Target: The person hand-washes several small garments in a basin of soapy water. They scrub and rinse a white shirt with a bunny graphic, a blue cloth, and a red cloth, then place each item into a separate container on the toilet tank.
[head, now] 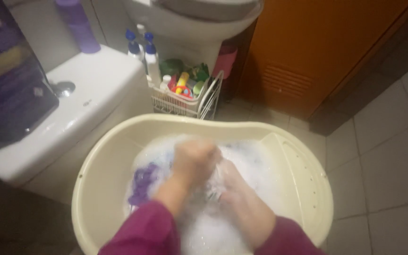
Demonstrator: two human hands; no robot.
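Head view shows a cream oval basin (pixel 101 182) on the tiled floor (pixel 393 165), its long axis running from lower left to upper right. It holds white foam (pixel 251 165). A purple cloth (pixel 143 183) lies in the suds at the left side. The left hand (pixel 193 160) is closed in a fist, and the right hand (pixel 230 182) presses against it, both gripping wet fabric; motion blur hides the single fingers.
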